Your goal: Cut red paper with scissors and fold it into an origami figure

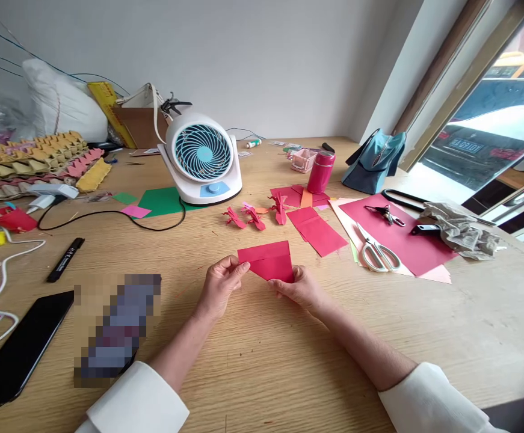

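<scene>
A folded sheet of red paper is held up just above the wooden table between both hands. My left hand pinches its left edge between thumb and fingers. On the lower right corner, my right hand is closed, thumb in front. A crease runs across the upper part of the sheet. Beyond it stand several small folded red paper figures. To their right lies another creased red sheet, with more red paper behind it.
White-handled scissors and keys rest on stacked paper at the right. A white fan, pink bottle and blue bag stand behind. At left are a black marker, a dark tablet and cables.
</scene>
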Demonstrator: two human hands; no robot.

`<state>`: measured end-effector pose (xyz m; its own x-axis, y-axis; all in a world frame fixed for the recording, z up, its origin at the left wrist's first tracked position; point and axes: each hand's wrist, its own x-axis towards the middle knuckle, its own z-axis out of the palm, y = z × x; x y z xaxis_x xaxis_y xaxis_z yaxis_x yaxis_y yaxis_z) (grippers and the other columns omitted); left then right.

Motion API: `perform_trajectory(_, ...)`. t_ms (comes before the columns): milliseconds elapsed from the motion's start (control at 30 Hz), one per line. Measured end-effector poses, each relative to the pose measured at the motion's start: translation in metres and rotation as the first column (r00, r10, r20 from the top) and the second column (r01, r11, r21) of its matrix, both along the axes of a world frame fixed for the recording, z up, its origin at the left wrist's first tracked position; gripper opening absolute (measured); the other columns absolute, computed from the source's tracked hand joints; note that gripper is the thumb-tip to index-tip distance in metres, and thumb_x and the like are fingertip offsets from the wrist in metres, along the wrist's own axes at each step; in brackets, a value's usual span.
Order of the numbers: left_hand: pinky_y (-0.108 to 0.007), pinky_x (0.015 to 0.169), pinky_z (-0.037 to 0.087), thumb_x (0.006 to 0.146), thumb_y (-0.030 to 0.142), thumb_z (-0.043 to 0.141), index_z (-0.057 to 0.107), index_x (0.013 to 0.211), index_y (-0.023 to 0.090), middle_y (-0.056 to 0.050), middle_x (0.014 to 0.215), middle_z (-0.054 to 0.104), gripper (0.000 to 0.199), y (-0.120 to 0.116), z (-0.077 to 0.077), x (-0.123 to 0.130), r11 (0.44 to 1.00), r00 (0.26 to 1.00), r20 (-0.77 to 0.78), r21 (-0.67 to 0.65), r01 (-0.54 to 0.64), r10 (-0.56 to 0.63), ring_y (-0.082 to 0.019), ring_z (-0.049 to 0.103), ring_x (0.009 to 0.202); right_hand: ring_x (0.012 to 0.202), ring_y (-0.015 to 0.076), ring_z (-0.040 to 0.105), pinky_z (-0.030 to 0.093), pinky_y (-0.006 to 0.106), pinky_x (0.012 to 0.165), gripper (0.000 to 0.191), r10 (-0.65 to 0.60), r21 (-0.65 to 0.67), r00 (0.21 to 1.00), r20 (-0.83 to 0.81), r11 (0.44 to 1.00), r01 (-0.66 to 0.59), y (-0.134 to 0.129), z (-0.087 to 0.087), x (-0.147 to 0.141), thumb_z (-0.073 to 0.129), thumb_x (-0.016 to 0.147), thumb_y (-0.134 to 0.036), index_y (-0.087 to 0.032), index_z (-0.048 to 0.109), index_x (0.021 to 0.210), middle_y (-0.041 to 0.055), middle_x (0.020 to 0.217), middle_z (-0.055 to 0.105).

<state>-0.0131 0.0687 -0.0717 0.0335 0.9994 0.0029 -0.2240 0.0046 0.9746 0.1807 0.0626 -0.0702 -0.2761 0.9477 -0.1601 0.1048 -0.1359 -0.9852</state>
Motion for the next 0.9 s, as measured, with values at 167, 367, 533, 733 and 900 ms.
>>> perform_trajectory(167, -0.016, 0.041, 0.024, 0.068, 0.034, 0.079, 0.054, 0.064, 0.015, 0.006, 0.061, 0.044, 0.032, 0.000, 0.005, -0.001, 0.998, 0.997, 0.049, -0.002, -0.066, 0.066, -0.004, 0.031, 0.050, 0.044, 0.0082, 0.042, 0.030, 0.022, 0.045, 0.028, 0.009, 0.004, 0.998, 0.057, 1.000, -0.009, 0.000, 0.001, 0.001, 0.072, 0.068, -0.039, -0.017, 0.055, 0.063, -0.0021, 0.050, 0.056)
perform_trajectory(367, -0.014, 0.041, 0.026, 0.058, 0.030, 0.085, 0.056, 0.065, 0.015, 0.007, 0.059, 0.044, 0.034, 0.004, 0.011, -0.004, 0.976, 0.955, 0.206, -0.094, -0.199, 0.214, -0.004, 0.037, 0.052, 0.049, 0.0095, 0.052, 0.040, 0.022, 0.051, 0.029, 0.042, 0.033, 0.997, -0.072, 0.999, -0.040, 0.004, -0.008, 0.005, 0.073, 0.070, -0.042, -0.017, 0.057, 0.066, -0.0022, 0.058, 0.060)
perform_trajectory(533, -0.013, 0.042, 0.029, 0.058, 0.031, 0.086, 0.057, 0.068, 0.015, 0.006, 0.062, 0.048, 0.034, 0.006, 0.009, -0.006, 0.964, 0.919, 0.297, -0.137, -0.228, 0.259, -0.004, 0.041, 0.055, 0.046, 0.0095, 0.051, 0.038, 0.022, 0.048, 0.035, 0.029, 0.057, 0.997, -0.075, 0.998, -0.025, 0.004, -0.014, 0.006, 0.074, 0.070, -0.047, -0.018, 0.056, 0.064, -0.0019, 0.055, 0.060)
perform_trajectory(733, -0.014, 0.043, 0.031, 0.055, 0.033, 0.087, 0.058, 0.069, 0.015, 0.004, 0.064, 0.055, 0.037, 0.000, 0.004, 0.005, 0.969, 0.946, 0.261, -0.205, -0.138, 0.190, -0.005, 0.044, 0.054, 0.046, 0.0097, 0.048, 0.035, 0.023, 0.047, 0.039, -0.009, 0.099, 0.999, -0.048, 0.995, 0.013, 0.001, -0.017, 0.002, 0.073, 0.072, -0.052, -0.018, 0.055, 0.062, -0.0014, 0.055, 0.059)
perform_trajectory(900, -0.017, 0.041, 0.029, 0.058, 0.037, 0.085, 0.059, 0.063, 0.014, 0.004, 0.056, 0.051, 0.035, -0.007, -0.003, 0.020, 0.986, 0.998, 0.054, -0.167, -0.028, 0.037, -0.004, 0.038, 0.048, 0.044, 0.0087, 0.043, 0.032, 0.023, 0.046, 0.040, -0.032, 0.096, 0.998, -0.057, 0.995, 0.037, -0.001, -0.019, -0.001, 0.073, 0.072, -0.052, -0.019, 0.053, 0.063, -0.0027, 0.054, 0.055)
